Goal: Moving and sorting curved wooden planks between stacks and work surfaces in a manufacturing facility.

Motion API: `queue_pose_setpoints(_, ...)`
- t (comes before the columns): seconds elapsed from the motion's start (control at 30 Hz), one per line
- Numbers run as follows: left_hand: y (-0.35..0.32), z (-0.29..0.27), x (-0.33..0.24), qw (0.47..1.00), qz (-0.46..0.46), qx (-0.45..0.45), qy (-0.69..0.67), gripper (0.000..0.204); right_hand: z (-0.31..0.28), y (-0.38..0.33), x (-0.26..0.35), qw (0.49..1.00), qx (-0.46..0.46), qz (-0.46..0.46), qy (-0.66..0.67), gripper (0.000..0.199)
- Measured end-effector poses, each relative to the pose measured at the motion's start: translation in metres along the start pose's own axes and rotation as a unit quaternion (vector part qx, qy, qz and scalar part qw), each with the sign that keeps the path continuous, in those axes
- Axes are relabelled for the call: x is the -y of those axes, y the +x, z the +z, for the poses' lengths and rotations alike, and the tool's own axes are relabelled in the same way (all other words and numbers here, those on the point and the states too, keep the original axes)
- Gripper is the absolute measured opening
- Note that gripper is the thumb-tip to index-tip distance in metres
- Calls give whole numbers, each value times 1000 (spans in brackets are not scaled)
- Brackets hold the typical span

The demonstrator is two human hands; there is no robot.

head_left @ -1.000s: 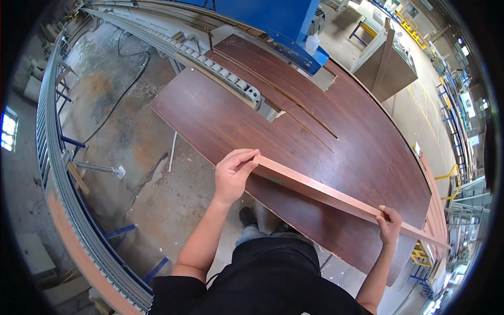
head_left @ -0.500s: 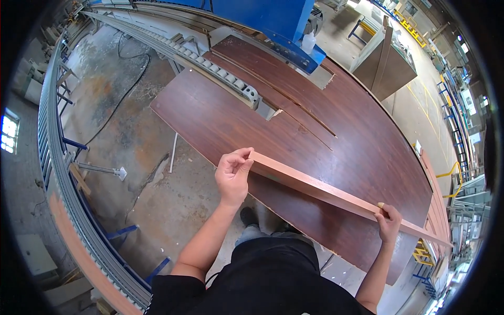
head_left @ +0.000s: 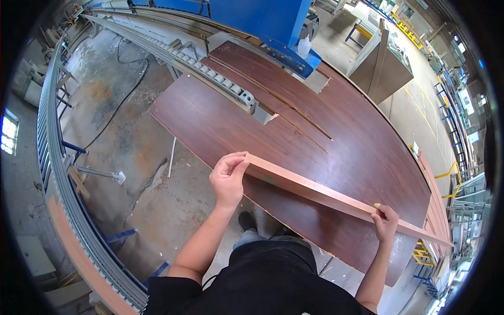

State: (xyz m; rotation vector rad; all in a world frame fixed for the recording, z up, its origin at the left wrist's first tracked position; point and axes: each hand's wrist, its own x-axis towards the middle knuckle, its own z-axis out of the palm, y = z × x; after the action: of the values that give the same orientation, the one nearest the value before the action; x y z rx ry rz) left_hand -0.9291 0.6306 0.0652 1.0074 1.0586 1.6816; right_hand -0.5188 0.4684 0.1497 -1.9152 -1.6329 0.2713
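Observation:
A long, straight wooden board (head_left: 310, 188) with a pinkish-brown face and edge slants across the front of a dark reddish-brown wood-grain tabletop (head_left: 210, 118). My left hand (head_left: 229, 177) pinches its left end between thumb and fingers. Farther along toward the right, my right hand (head_left: 386, 222) grips the same board, thumb on the near side and fingers over the top. Beyond that hand the board runs on past the table's right edge. Its lower edge is partly lost in shadow, so I cannot tell whether it touches the tabletop.
A roller track (head_left: 223, 79) reaches over the tabletop from the upper left. Behind it stands a blue machine (head_left: 252, 21) with a white plastic bottle (head_left: 304, 47) on its ledge. A long roller conveyor (head_left: 47, 152) curves along the left. A black cable (head_left: 137, 79) lies on the concrete floor.
My left hand and the board's left end have shifted slightly left and down. The right hand has moved a little left, still gripping the board.

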Motion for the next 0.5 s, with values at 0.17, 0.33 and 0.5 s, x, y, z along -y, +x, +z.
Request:
queue_pose_setpoints(0.17, 6, -4, -4, 997, -42, 61, -21, 8, 0, -1, -1, 1000, -5, 10, 0, 31)
queue_pose_setpoints(0.33, 9, -7, -5, 995, -47, 86, -23, 9, 1, -1, -1, 1000, -12, 8, -13, 32)
queue_pose_setpoints(0.5, 8, -6, -5, 995, -50, 85, -15, 10, 1, -1, -3, 1000, -14, 6, -14, 34)
